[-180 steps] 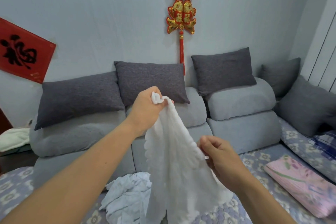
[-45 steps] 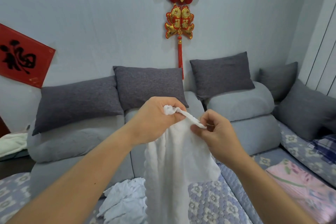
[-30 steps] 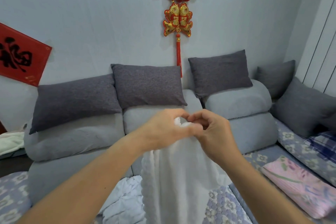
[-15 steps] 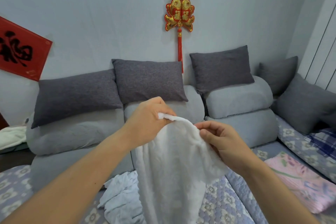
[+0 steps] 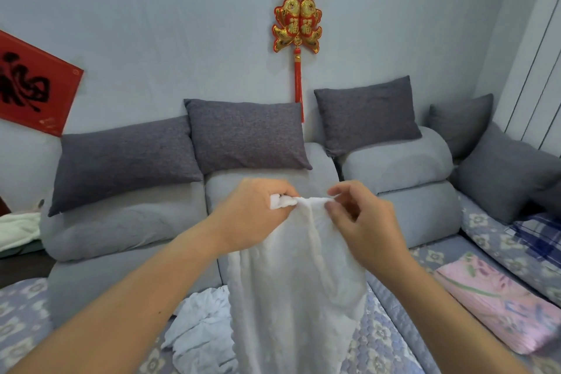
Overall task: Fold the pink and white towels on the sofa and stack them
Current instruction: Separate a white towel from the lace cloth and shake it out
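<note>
White towel (image 5: 291, 282) held up over the sofa (image 5: 409, 179)

Left hand (image 5: 252, 212) and right hand (image 5: 361, 222) each pinch its top edge, fingers clamped on the cloth; a folded pink towel (image 5: 498, 297) lies right.

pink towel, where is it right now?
In the head view the folded pink towel lies low right on the floral sofa cover, right of the right hand, near the plaid cloth.

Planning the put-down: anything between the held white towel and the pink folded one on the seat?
Nothing visible. Both hands, left and right, pinch the white towel in mid-air; the seat cover up to the pink towel looks bare. The crumpled cloth lies on the other side.
</note>
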### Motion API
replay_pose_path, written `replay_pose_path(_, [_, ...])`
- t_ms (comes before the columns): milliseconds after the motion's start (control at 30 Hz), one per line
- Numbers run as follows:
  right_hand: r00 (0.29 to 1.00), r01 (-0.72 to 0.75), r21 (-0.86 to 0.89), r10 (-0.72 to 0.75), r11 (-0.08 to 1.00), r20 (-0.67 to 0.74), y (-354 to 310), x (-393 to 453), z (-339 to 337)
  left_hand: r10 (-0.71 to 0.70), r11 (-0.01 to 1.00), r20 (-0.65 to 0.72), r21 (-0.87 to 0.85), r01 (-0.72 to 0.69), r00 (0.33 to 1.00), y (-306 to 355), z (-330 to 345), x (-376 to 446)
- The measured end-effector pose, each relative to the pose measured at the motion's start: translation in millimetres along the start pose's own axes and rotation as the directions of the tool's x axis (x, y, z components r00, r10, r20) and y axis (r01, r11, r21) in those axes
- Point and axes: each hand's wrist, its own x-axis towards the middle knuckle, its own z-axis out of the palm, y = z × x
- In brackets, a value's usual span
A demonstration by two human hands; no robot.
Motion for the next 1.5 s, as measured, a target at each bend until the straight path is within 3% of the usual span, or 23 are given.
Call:
replay_pose_path(167, [0.981,0.048,-0.141,-0.020,0.989,0.191,5.3,-2.3,-10.6,-0.089,0.996,0.002,-0.016,0.089,0.996,4.4,-4.1,1.5])
replay_pose_path(333, [0.918,0.368,-0.348,-0.278,0.862,0.283,9.9,-4.1,-8.7,-0.137,0.987,0.082,-0.068,0.143,0.987,11.9,-5.6,2.8])
replay_pose_path(433, [0.948,0.287,-0.294,-0.225,0.912,0.227,9.2,-0.5,-1.0,-0.099,0.994,0.148,-0.032,0.105,0.984,17.8,-5.5,3.3])
replay_pose_path(533, [0.965,0.160,-0.068,-0.141,0.985,0.220,4.1,2.9,5.8,-0.065,0.997,0.198,-0.029,0.072,0.978,20.1,-3.5,2.2])
replay_pose_path(633, [0.973,0.138,0.044,-0.143,0.990,0.180,2.2,2.2,6.3,-0.045,0.999,0.177,-0.013,0.048,0.983,16.9,-5.2,1.9])
replay_pose_path(767, [0.991,0.026,0.105,-0.039,0.994,0.125,-3.5,5.6,2.1,-0.056,0.998,0.149,0.003,0.057,0.987,13.3,-7.1,1.7])
replay_pose_path(900, [0.993,0.012,0.046,-0.018,0.999,0.117,-6.1,2.8,5.8,-0.143,0.990,0.021,-0.004,0.143,0.989,11.3,2.0,3.1])
replay_pose_path(1033, [0.981,0.025,-0.242,0.024,0.970,0.195,-1.4,-1.2,5.3,-0.168,0.985,-0.035,0.037,0.170,0.985,10.0,5.6,4.5])
replay_pose_path(1167, [0.985,-0.052,-0.492,0.124,0.869,0.116,4.1,0.1,0.2,-0.167,0.964,-0.068,0.197,0.177,0.984,10.1,4.5,6.5])
replay_pose_path(1267, [0.979,-0.143,-0.579,0.201,0.803,0.037,8.3,5.0,-4.9,-0.183,0.961,-0.027,0.205,0.185,0.983,12.1,4.2,6.9])
replay_pose_path(1333, [0.952,-0.256,-0.464,0.304,0.848,0.029,11.5,12.9,-4.7,-0.189,0.967,0.023,0.178,0.182,0.982,14.6,6.7,5.6])
replay_pose_path(1367, [0.918,-0.364,-0.297,0.394,0.883,0.048,11.5,16.6,-5.7,-0.192,0.969,0.045,0.164,0.182,0.980,15.3,8.0,5.1])
replay_pose_path(1433, [0.825,-0.555,0.065,0.539,0.829,0.172,10.6,18.7,-8.5,-0.197,0.973,0.062,0.138,0.187,0.979,14.6,8.2,4.9])
replay_pose_path(1500, [0.817,-0.549,0.156,0.487,0.822,0.308,11.8,15.2,-12.4,-0.203,0.972,0.045,0.130,0.196,0.978,10.9,5.2,5.9])
